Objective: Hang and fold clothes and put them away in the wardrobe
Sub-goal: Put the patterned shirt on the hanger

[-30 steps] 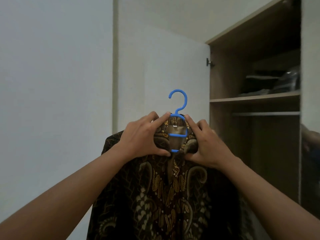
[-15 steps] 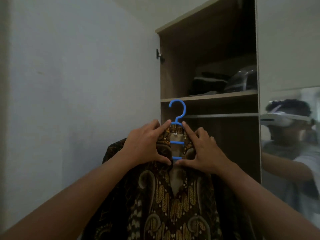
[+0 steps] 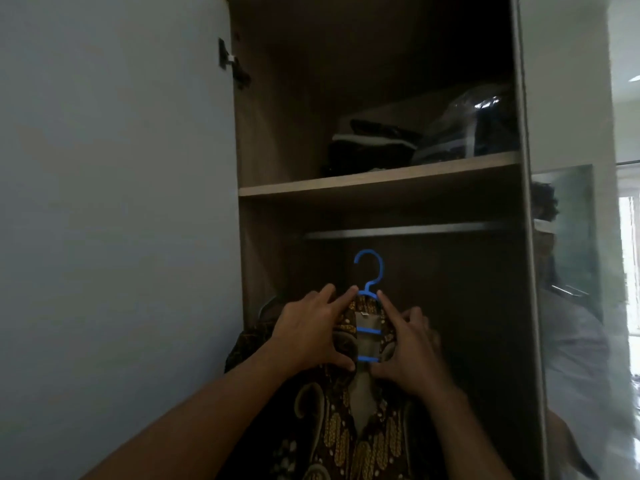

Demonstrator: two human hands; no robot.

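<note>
While the batik shirt (image 3: 346,431) hangs on its blue hanger (image 3: 369,282) between my hands, left hand (image 3: 311,336) and right hand (image 3: 408,351) pinching the collar, hook just below the wardrobe rail (image 3: 398,231), shelf (image 3: 377,180) above.

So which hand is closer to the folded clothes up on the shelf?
Right. The right hand sits below the folded clothes, almost straight under them; the left hand is just as low but farther left. Both grip the shirt collar.

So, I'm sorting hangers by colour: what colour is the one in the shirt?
Bright blue: the hanger shows clearest in the head view, its hook against the dark wardrobe.
</note>
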